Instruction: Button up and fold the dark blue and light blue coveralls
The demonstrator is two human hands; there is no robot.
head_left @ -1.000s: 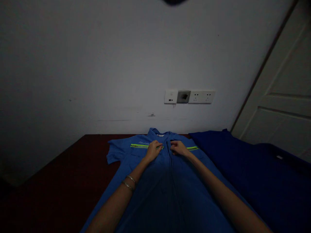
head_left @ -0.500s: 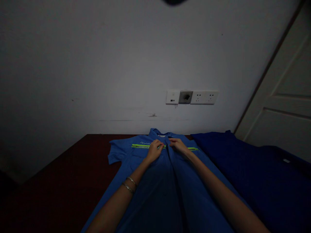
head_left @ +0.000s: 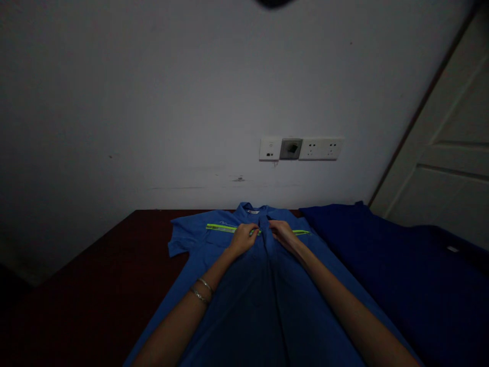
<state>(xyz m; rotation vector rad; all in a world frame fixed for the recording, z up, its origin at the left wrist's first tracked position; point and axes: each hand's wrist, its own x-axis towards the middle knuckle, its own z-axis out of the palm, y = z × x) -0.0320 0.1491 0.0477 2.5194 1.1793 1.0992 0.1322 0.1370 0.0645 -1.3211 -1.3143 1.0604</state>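
A blue short-sleeved work shirt (head_left: 225,285) with a yellow-green reflective stripe across the chest lies front up, its collar towards the wall. At the chest, on the left side of the front opening, my left hand (head_left: 243,239) pinches the shirt's fabric. Across the opening, my right hand (head_left: 284,234) has its fingers closed on the other front edge, just below the collar. The two edges are held close together, with a dark gap running down below my hands. Any button between the fingers is too small to make out. Two bracelets circle my left wrist.
The shirt rests on a dark red-brown table (head_left: 95,285) against a pale wall (head_left: 171,102). A darker blue garment (head_left: 389,265) lies along the right. Wall sockets (head_left: 319,149) sit above the table, and a panelled door (head_left: 451,168) stands at the right.
My right hand's fingers have curled in and closed on the shirt's front edge. The two edges have come closer together. My left hand keeps its pinch at nearly the same spot.
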